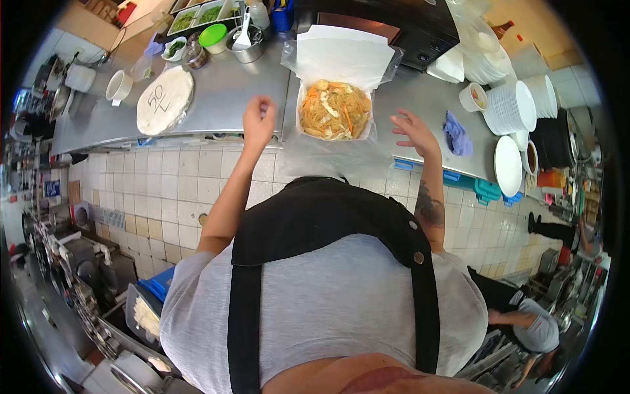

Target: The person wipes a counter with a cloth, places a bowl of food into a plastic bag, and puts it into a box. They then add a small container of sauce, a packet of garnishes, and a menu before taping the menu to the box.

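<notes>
A white takeout box (302, 125) full of noodles (333, 110) with carrot strips stands in front of me, its lid (341, 56) raised at the back. Clear plastic (328, 157) lies under the box and hangs over the counter's front edge. To the left of the box, my left hand (260, 123) hovers with loosely curled fingers and nothing visible in it. My right hand (415, 132) is on the box's other side, fingers spread and holding nothing. Neither hand touches the box.
A round wrapped white stack marked "50 L" (165, 100) lies on the left counter. Behind it are a green-lidded tub (212, 38) and a metal pot (247, 52) with a white spoon. A purple cloth (457, 134) and stacked white plates (508, 108) sit at right. Other people stand behind me.
</notes>
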{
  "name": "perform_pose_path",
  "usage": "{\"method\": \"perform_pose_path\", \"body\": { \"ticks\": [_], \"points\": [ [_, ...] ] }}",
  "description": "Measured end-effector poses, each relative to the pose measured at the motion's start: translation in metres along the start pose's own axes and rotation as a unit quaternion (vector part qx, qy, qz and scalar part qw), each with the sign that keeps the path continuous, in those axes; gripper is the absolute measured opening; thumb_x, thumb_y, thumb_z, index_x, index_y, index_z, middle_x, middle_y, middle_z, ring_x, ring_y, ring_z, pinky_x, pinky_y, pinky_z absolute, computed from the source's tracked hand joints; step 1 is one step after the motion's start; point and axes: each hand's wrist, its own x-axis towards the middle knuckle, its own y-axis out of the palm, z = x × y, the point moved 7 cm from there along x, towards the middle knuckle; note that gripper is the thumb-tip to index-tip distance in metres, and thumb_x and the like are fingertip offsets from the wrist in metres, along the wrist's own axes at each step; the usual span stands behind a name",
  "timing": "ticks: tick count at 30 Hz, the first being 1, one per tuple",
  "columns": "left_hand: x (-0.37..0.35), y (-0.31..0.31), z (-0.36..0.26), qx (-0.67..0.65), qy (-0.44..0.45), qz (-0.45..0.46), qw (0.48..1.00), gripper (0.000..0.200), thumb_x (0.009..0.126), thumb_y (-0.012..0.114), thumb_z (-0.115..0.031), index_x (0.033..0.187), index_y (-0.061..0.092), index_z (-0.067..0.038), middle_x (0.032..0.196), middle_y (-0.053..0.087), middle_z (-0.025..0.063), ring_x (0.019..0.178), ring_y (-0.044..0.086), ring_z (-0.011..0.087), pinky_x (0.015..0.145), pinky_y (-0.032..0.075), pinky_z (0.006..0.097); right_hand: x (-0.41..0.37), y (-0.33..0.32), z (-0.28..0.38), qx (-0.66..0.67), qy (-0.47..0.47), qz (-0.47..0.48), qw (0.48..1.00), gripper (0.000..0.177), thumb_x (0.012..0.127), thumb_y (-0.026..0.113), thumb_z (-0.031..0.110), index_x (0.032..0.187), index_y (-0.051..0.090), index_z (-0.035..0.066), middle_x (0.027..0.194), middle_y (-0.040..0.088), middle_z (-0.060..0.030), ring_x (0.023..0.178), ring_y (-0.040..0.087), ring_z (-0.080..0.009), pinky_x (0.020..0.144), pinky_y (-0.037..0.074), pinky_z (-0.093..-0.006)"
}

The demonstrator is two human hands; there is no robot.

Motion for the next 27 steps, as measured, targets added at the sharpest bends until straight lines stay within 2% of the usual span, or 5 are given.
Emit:
{"method": "perform_pose_path", "body": {
  "ticks": [11,15,19,24,27],
  "points": [
    [0.116,0.064,0.008,-0.011,-0.054,0.087,0.995,0.033,0.070,0.078,-0.020,0.090,0.062,0.001,0.100,0.064,0.0115,0.087,0.060,0.0168,0.070,0.048,0.0319,0.059,-0.019,0.078,-0.074,-0.247,-0.409,0.875,0.062,0.072,0.078,0.037,0.117,0.058,-0.002,0.108,0.063,-0.0182,0.089,0.063,-0.0210,0.073,0.050,-0.0286],
    [0.112,0.064,0.020,-0.023,-0.053,0.149,0.987,0.017,0.075,0.074,-0.009,0.078,0.060,0.000,0.091,0.065,0.0085,0.088,0.061,0.0164,0.075,0.048,0.0290,0.098,-0.035,0.078,-0.065,-0.285,-0.294,0.910,0.036,0.075,0.075,0.024,0.102,0.065,0.002,0.106,0.065,-0.0123,0.079,0.065,-0.0145,0.070,0.051,-0.0288],
    [0.043,0.041,-0.034,0.115,0.283,0.259,0.916,0.007,0.078,0.067,-0.005,0.080,0.061,-0.004,0.114,0.062,0.0079,0.110,0.056,0.0242,0.095,0.042,0.0372,0.041,-0.010,0.044,-0.051,-0.415,-0.186,0.889,0.014,0.077,0.070,0.013,0.089,0.065,0.005,0.107,0.066,-0.0090,0.084,0.066,-0.0164,0.072,0.051,-0.0307],
    [-0.036,0.057,-0.011,0.235,0.481,0.429,0.728,0.015,0.084,0.052,0.000,0.098,0.058,-0.005,0.138,0.047,0.0068,0.132,0.039,0.0247,0.111,0.025,0.0478,-0.013,0.038,-0.003,-0.423,-0.591,-0.047,0.686,0.013,0.074,0.065,0.010,0.084,0.058,0.007,0.114,0.062,-0.0055,0.100,0.061,-0.0230,0.083,0.047,-0.0346],
    [-0.042,0.064,0.004,0.171,0.466,0.413,0.763,0.025,0.086,0.048,0.001,0.109,0.054,-0.005,0.137,0.048,0.0078,0.130,0.042,0.0229,0.110,0.026,0.0469,-0.003,0.041,-0.018,-0.467,-0.594,-0.025,0.654,0.018,0.074,0.064,0.013,0.089,0.055,0.008,0.119,0.060,-0.0048,0.105,0.059,-0.0214,0.085,0.045,-0.0348]
  ]
}}
